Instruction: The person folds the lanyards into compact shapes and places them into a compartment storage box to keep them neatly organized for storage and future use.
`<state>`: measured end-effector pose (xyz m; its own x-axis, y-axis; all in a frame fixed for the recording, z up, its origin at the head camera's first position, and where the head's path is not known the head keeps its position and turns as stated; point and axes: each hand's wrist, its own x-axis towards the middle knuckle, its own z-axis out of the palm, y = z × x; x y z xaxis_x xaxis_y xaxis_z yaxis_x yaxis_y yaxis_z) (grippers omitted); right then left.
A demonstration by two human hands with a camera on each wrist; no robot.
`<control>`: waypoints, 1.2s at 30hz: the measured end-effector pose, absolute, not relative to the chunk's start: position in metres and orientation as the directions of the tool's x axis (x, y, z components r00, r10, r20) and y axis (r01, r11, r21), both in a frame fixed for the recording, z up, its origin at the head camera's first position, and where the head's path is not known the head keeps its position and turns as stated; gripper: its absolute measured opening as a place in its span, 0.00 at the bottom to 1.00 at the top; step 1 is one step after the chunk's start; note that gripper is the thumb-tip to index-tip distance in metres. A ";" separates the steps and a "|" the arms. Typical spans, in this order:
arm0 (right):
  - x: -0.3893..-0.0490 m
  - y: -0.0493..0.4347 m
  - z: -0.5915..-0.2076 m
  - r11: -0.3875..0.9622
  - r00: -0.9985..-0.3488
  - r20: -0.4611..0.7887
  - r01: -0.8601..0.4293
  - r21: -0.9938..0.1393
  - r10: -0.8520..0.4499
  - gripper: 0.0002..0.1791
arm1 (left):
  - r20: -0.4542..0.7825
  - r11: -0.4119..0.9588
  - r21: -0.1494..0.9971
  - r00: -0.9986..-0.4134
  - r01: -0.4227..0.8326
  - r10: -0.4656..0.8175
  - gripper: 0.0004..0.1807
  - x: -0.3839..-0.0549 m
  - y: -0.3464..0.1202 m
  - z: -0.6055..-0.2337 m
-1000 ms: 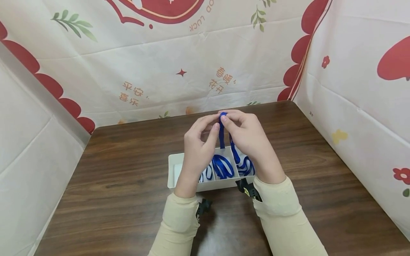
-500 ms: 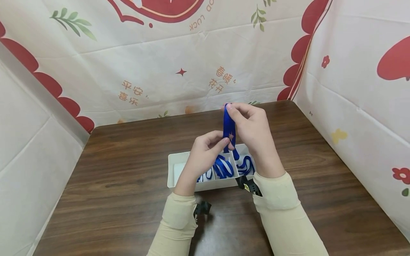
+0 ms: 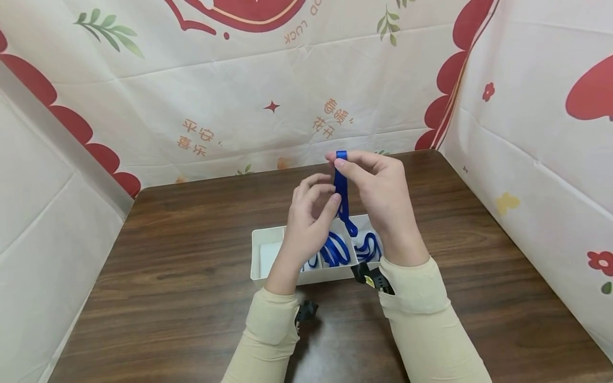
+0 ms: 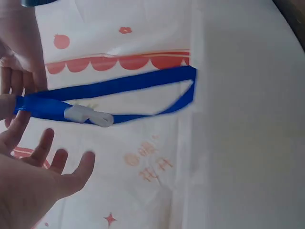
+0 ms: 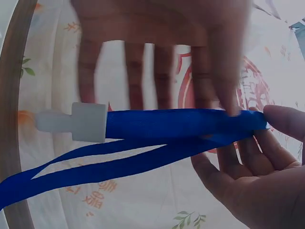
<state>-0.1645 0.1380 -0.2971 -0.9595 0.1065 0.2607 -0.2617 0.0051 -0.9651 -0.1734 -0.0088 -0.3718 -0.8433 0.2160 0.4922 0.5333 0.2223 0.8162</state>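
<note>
A blue lanyard [image 3: 341,186] hangs folded from my right hand [image 3: 385,199], whose thumb and fingers pinch its top above a tray. The lanyard carries a white plastic clip [image 5: 89,122], seen in both wrist views. Close to the strap on its left side is my left hand [image 3: 308,223], fingers spread apart and loosely bent; in the right wrist view its thumb overlaps the band [image 5: 181,125], and I cannot tell whether it touches. Beneath both hands stands the white divided tray [image 3: 328,275], with coiled blue lanyards [image 3: 335,250] in a middle compartment and more blue straps [image 3: 367,247] at the right.
The tray's left compartment [image 3: 269,258] shows a pale, flat bottom, partly covered by my left hand. A dark wood table [image 3: 182,298] lies under everything. Printed white cloth [image 3: 230,96] hangs behind the table and along the sides.
My right hand has lifted the lanyard higher. My left hand slid down the strap, gripping it lower half a second ago, then let go and came back up with its fingers spread.
</note>
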 end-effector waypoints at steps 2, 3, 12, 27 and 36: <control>-0.164 0.137 -0.298 -0.001 -0.962 0.258 -0.259 -0.966 0.089 0.13 | 0.509 0.183 0.820 -0.837 0.543 0.203 0.15 -0.173 -0.007 -0.366; -0.164 0.136 -0.298 -0.002 -0.964 0.253 -0.254 -0.967 0.079 0.14 | 0.514 0.169 0.821 -0.835 0.545 0.196 0.16 -0.172 -0.006 -0.363; -0.164 0.134 -0.301 -0.002 -0.980 0.196 -0.196 -0.981 0.036 0.15 | 0.472 0.120 0.862 -0.866 0.493 0.166 0.18 -0.170 -0.004 -0.349; -0.163 0.132 -0.300 -0.101 -0.970 0.239 -0.241 -0.965 0.036 0.11 | 0.478 0.053 0.867 -0.858 0.495 0.187 0.13 -0.172 -0.007 -0.352; -0.164 0.132 -0.297 -0.197 -0.980 0.199 -0.200 -0.960 0.024 0.09 | 0.419 0.019 0.902 -0.883 0.432 0.212 0.13 -0.176 -0.008 -0.361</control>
